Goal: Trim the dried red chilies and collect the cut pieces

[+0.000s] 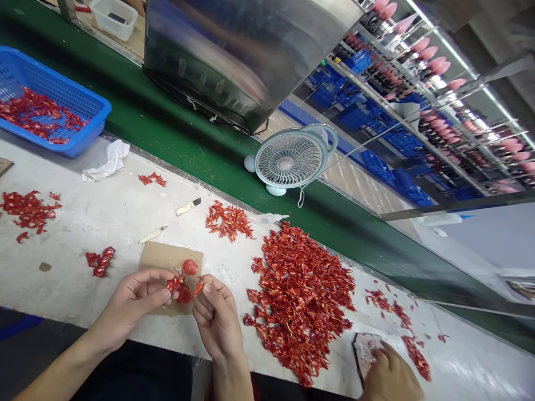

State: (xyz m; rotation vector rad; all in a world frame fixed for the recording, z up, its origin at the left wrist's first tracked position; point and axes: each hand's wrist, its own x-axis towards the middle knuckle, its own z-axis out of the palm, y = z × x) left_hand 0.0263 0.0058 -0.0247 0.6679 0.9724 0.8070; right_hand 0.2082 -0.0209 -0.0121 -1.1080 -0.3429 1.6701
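My left hand [142, 298] pinches a small shiny red piece with purple touches [173, 284] between thumb and fingers. Another small red-orange piece [199, 286] is gripped by the fingertips of my right hand [218, 314], a little apart from the first. Both hands hover over a cardboard sheet [156, 257]. On it sit two round, shallow patches or dishes of red material: an upper red round [190, 267] and a lower red round [184, 294], partly behind my left fingers. Exactly what the small pieces are, I cannot make out.
A large heap of red pieces [305, 301] lies to the right, smaller piles around. Two brush-like tools, one a brush [188, 206], lie behind the cardboard. A blue basket [90, 136], a fan [290, 159] and a metal housing [234, 61] stand behind. A co-worker's hand [390, 376] works at right.
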